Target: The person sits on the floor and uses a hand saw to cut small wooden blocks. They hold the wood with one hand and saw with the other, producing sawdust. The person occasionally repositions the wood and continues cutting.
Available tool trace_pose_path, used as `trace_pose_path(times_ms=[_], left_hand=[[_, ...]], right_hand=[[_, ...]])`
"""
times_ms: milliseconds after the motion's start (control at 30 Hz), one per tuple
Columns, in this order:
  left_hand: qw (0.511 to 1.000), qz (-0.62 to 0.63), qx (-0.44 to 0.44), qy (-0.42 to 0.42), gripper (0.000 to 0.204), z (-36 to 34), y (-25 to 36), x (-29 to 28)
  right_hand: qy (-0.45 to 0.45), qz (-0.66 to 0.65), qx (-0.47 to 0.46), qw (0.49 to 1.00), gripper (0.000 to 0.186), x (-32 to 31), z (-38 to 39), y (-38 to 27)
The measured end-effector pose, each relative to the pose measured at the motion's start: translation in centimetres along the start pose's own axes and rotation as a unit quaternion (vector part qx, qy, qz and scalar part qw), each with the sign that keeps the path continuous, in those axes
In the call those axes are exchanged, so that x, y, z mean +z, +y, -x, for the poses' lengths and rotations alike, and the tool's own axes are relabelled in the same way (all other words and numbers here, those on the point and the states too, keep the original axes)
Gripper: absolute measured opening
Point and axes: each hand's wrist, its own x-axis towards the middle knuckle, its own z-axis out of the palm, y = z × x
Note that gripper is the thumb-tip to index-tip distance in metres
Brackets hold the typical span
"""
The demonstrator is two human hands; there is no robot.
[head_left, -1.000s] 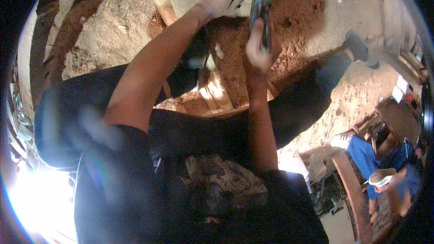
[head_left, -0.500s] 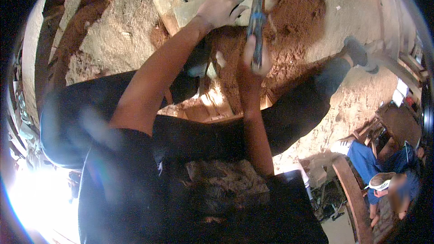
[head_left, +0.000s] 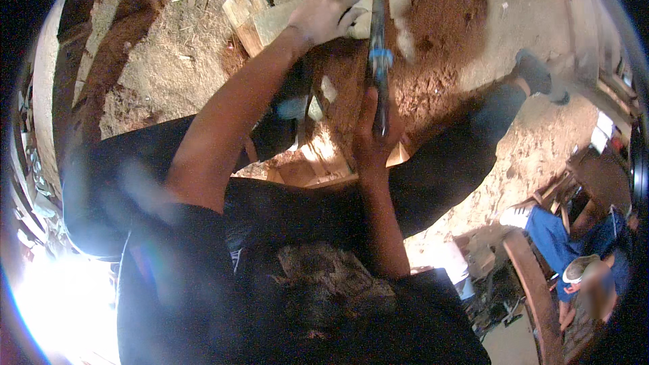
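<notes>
My right hand (head_left: 376, 132) is wrapped round the near end of a long, narrow, dark tool with a blue band (head_left: 380, 55). It looks like a handsaw seen nearly edge-on, reaching away from me to the upper edge of the view. My left hand (head_left: 324, 13) lies on a pale wooden board (head_left: 274, 23), fingers spread, just left of the saw. The blade crosses close to the board's right part; its contact with the wood cannot be made out. Under the board's left end runs a second piece of wood (head_left: 242, 15), set at an angle.
Reddish-brown sawdust (head_left: 446, 20) is heaped on the ground right of the saw. My legs spread to both sides, with a shoe (head_left: 537, 78) at the right. Another person in blue clothing (head_left: 558, 243) sits at the lower right, behind a curved wooden piece (head_left: 531, 290).
My right hand has drawn the saw back toward my body, and its blue band has come nearer. My left hand stays on the board.
</notes>
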Motion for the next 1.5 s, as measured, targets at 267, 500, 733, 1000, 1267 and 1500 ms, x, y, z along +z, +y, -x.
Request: trace_pose_path(times_ms=[267,500,733,1000,1267,1500], left_hand=[[1.0,0.001,0.013,-0.001,0.045,-0.6,0.5,-1.0],[1.0,0.018,0.013,0.015,0.045,-0.7,0.9,-0.5],[0.997,0.033,0.027,0.059,0.045,-0.8,0.5,1.1],[0.999,-0.002,0.029,0.019,0.044,-1.4,0.6,-0.5],[0.999,0.042,-0.032,-0.009,0.047,-0.6,0.8,-1.3],[0.998,0.043,-0.007,0.042,0.047,-0.1,-0.4,0.3]], right_hand=[[-0.087,0.157,-0.05,0.983,0.029,1.0,0.2,3.8],[-0.046,-0.072,0.066,0.994,0.024,1.2,-4.1,-1.7],[0.029,-0.054,0.022,0.998,0.026,-0.5,1.3,-1.2],[0.016,0.056,-0.05,0.997,0.027,0.8,0.6,2.9],[-0.096,0.041,0.08,0.991,0.03,0.2,-1.3,-1.3],[-0.061,-0.051,0.091,0.993,0.026,-0.9,-0.3,-1.6]])
